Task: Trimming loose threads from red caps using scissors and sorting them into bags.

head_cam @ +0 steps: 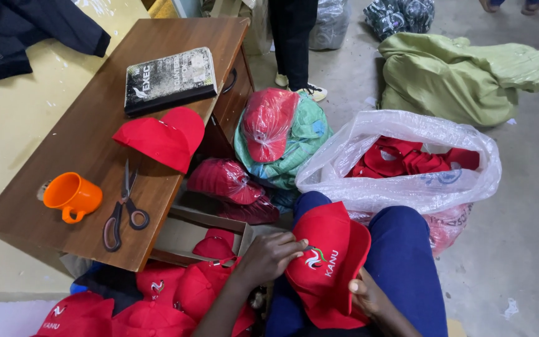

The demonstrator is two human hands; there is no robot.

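A red cap point(329, 262) with a white and green emblem lies on my lap, over blue trousers. My left hand point(269, 256) rests on the cap's front panel, fingers pinching beside the emblem. My right hand point(369, 296) grips the cap from underneath at its right edge, thumb showing. Several more red caps point(157, 302) are piled at the bottom left, below my left forearm.
A brown wooden desk point(82, 150) carries an orange mug point(73, 196), scissors point(123, 212), a red cap point(163, 138) and a dark book point(169, 78). A clear plastic bag point(407, 181) of red caps sits right. Wrapped caps point(269, 122), an open cardboard box point(185, 240), green sacks point(463, 75) and a person's legs point(291, 37) lie beyond.
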